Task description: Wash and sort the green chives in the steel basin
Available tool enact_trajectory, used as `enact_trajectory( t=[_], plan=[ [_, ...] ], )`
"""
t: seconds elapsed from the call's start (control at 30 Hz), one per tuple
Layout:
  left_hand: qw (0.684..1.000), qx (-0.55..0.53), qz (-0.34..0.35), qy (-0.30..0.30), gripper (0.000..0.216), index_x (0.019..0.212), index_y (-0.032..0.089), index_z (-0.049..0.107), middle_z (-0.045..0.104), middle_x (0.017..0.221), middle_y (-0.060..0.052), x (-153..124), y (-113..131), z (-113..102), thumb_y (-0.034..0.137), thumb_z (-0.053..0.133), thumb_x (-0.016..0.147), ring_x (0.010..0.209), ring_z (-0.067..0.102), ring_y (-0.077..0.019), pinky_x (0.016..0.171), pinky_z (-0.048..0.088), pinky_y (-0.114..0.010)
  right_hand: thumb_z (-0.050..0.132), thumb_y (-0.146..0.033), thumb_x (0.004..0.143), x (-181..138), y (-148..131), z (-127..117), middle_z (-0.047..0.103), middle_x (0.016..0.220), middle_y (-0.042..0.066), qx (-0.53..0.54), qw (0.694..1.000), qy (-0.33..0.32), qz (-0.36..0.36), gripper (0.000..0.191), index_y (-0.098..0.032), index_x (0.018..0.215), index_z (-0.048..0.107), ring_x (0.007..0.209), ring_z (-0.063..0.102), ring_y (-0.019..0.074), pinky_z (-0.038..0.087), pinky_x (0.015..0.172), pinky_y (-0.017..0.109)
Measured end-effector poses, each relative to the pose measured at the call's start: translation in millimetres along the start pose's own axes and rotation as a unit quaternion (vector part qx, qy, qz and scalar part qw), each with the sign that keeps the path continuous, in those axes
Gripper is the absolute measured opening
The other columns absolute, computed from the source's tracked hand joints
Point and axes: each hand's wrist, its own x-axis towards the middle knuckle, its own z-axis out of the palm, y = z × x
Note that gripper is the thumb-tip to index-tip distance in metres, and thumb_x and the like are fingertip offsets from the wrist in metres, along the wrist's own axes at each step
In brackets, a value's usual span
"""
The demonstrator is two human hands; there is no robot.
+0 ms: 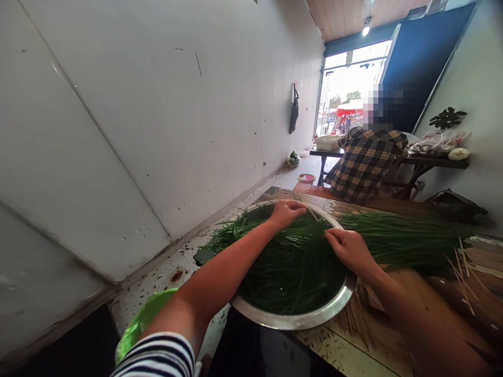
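Over a wide metal basin (291, 320) full of long green garlic chives (283, 272), both my hands work close together. My left hand (286, 214) is closed in a pinch at the far side of the basin, on chives beside a thin pale bamboo skewer (313, 213). The skewer slants from these fingertips toward my right hand (348, 248). That hand is pinched shut near the basin's right rim, at what looks like the skewer's other end. Green leaves hang between the two hands and partly hide the skewer.
More chives (404, 235) lie on the wooden table to the right, with loose skewers (461, 272) there and others (357, 319) beside the basin. A green bag-lined bin (149, 309) stands at lower left. A person in a plaid shirt (365, 162) sits ahead, back turned.
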Motion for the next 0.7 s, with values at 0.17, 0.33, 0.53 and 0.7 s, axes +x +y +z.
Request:
enact_trajectory(
  t=[0.17, 0.33, 0.53, 0.7],
  plan=[
    [0.988, 0.067, -0.002, -0.138, 0.031, 0.085, 0.015, 0.074, 0.069, 0.074, -0.003, -6, 21, -11, 0.040, 0.064, 0.069, 0.067, 0.058, -0.0114, 0.064, 0.045, -0.021, 0.042, -0.036, 0.081, 1, 1, 1, 0.071, 0.072, 0.005, 0.005, 1.000, 0.018, -0.003, 0.033, -0.018, 0.080, 0.070, 0.063, 0.060, 0.0160, 0.039, 0.059, 0.025],
    [0.970, 0.242, 0.025, -0.019, 0.016, 0.071, 0.018, 0.074, 0.067, 0.068, -0.003, 5, -2, -20, 0.031, 0.067, 0.065, 0.066, 0.055, -0.0130, 0.067, 0.041, -0.023, 0.043, -0.037, 0.081, 0, 1, 2, 0.070, 0.071, 0.005, -0.002, 1.000, 0.007, 0.004, 0.033, -0.019, 0.078, 0.070, 0.062, 0.060, 0.0160, 0.039, 0.058, 0.025],
    [0.923, 0.382, 0.008, -0.047, 0.009, 0.065, 0.021, 0.072, 0.065, 0.075, -0.005, 6, -19, -8, 0.026, 0.074, 0.058, 0.087, 0.056, -0.0211, 0.088, 0.037, -0.031, 0.042, -0.037, 0.081, 0, 1, 1, 0.070, 0.070, 0.005, -0.023, 1.000, -0.009, -0.001, 0.034, -0.019, 0.081, 0.071, 0.063, 0.060, 0.0163, 0.039, 0.059, 0.025],
    [0.911, 0.409, -0.021, -0.041, 0.005, 0.063, 0.018, 0.070, 0.065, 0.079, -0.009, 3, -7, -3, 0.023, 0.071, 0.064, 0.092, 0.057, -0.0255, 0.092, 0.034, -0.037, 0.042, -0.037, 0.082, 0, 2, 1, 0.070, 0.070, 0.004, -0.022, 1.000, -0.019, 0.002, 0.034, -0.019, 0.081, 0.071, 0.063, 0.060, 0.0159, 0.039, 0.060, 0.026]
  ],
)
